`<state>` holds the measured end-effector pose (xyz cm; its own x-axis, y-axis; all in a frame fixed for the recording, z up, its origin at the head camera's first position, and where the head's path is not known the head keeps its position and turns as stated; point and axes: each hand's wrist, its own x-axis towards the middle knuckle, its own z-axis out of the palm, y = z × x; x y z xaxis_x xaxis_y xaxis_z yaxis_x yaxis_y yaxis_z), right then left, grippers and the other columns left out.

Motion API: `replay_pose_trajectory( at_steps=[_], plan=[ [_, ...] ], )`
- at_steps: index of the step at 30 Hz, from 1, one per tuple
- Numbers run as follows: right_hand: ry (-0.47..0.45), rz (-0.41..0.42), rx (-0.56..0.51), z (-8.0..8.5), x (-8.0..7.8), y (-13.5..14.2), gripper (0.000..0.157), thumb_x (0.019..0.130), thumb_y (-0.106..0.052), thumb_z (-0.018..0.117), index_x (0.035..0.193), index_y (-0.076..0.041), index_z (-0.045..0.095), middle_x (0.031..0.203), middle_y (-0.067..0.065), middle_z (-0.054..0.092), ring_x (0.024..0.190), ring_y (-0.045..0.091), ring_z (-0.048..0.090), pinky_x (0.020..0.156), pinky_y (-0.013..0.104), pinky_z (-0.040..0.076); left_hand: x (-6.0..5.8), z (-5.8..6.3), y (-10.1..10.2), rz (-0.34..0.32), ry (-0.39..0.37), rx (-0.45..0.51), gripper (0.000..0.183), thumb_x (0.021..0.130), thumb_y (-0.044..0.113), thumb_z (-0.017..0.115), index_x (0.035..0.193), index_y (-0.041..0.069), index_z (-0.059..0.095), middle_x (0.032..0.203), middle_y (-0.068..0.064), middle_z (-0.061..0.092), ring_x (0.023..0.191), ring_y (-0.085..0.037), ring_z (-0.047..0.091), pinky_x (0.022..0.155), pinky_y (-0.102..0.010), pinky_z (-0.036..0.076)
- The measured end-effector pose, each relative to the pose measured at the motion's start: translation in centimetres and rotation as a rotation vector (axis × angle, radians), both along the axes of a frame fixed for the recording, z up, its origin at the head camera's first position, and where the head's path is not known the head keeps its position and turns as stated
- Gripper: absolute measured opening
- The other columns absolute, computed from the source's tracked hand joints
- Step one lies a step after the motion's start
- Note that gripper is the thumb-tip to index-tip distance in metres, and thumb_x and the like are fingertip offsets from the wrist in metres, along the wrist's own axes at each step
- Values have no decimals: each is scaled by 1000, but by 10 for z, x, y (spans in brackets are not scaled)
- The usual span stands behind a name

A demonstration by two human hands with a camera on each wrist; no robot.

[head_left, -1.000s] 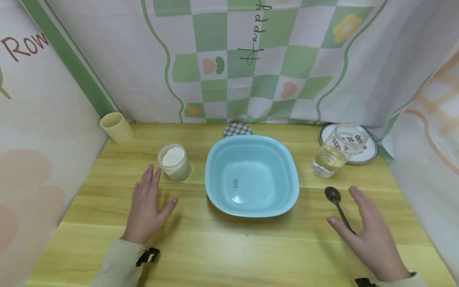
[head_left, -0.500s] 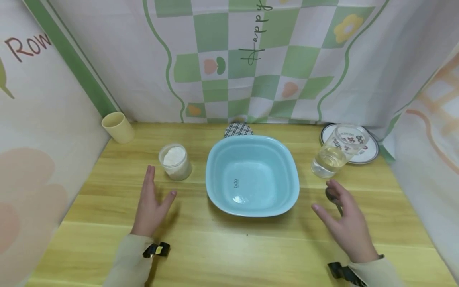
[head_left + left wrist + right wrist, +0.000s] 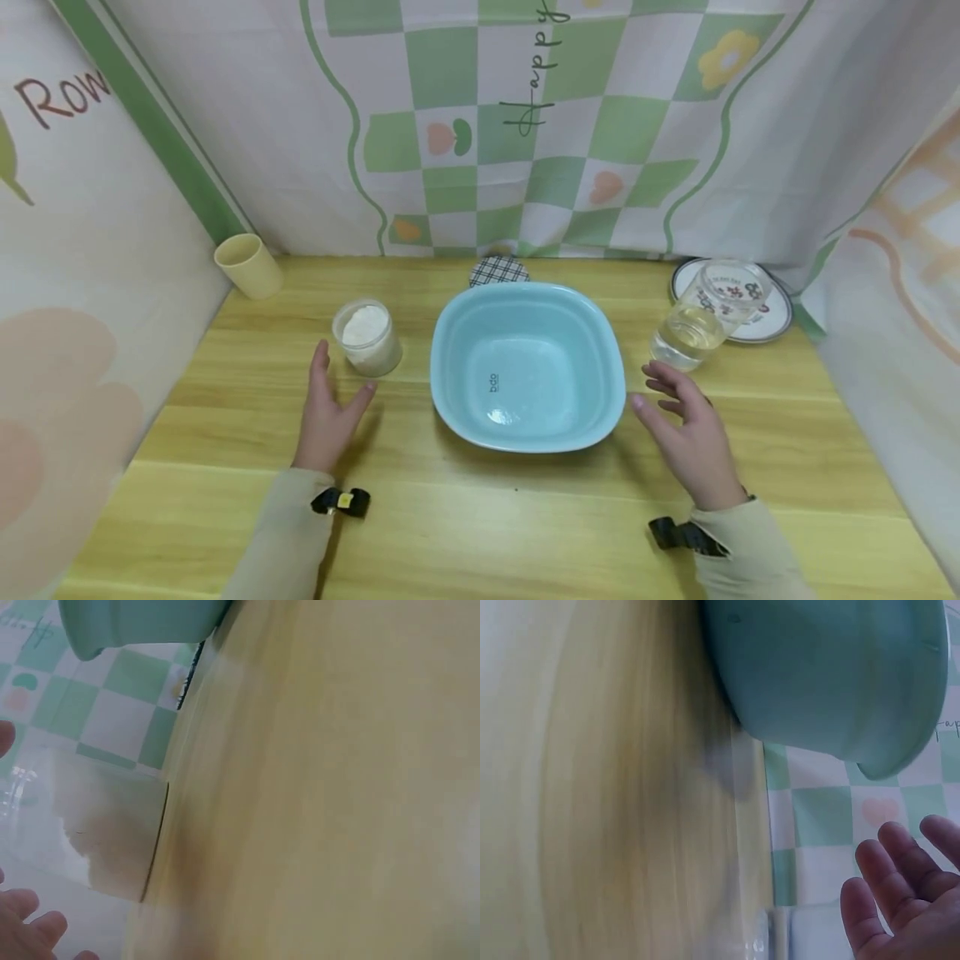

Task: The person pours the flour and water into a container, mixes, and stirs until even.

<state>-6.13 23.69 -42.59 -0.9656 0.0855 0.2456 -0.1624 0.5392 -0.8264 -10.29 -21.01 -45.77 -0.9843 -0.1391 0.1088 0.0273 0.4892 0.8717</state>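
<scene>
On the checkered hanging cloth (image 3: 502, 150), the word "Happy" is written sideways. The left side cloth (image 3: 67, 250) bears "Row". Inside the light-blue basin (image 3: 536, 367), small sideways letters look like "bdo". The plate's (image 3: 774, 315) lettering is too small.

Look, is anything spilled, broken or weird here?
I see nothing spilled or broken. One little oddity: a dark speck stands out on the plain wooden table in front of the blue bowl, too tiny to identify.

Yellowish wood-grain table (image 3: 465, 533), green-and-white checked backdrop (image 3: 442, 67), pale printed side wall (image 3: 60, 250)
</scene>
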Motion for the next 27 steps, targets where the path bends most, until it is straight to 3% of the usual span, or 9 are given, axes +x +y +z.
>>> replay_pose_trajectory(
  at_steps=[5, 8, 13, 27],
  plan=[
    [25, -8, -94, -4, -7, -6, 46, 99, -11, 63, 141, 1, 52, 129, 20, 61, 106, 0, 57, 87, 11, 45, -6, -4, 2, 3, -57, 55, 99, 93, 25, 71, 163, 21, 0, 168, -7, 7, 152, -33, 12, 120, -60, 17],
    [-2, -12, -117, -6, -12, -10, 45, 101, -15, 60, 142, 1, 52, 126, 19, 62, 103, 0, 57, 84, 11, 45, -10, -6, 3, 5, -67, 88, 101, 92, 23, 72, 163, 20, 0, 168, -5, 6, 153, -32, 12, 122, -55, 17],
    [-71, -52, -143, -8, -22, -14, 46, 102, -25, 60, 140, -1, 55, 118, 11, 62, 100, 5, 56, 80, 12, 47, -18, -9, 4, 9, -39, 146, 102, 90, 18, 74, 162, 13, 2, 168, -7, 9, 152, -32, 14, 123, -49, 17],
    [-174, -63, -218, -11, -45, -23, 51, 101, -34, 59, 142, -4, 55, 100, 8, 62, 84, 10, 60, 68, 18, 53, -52, -20, 9, 21, 69, 314, 104, 83, 0, 77, 161, 15, 10, 160, -12, 28, 147, -29, 28, 123, -43, 20]
  ],
)
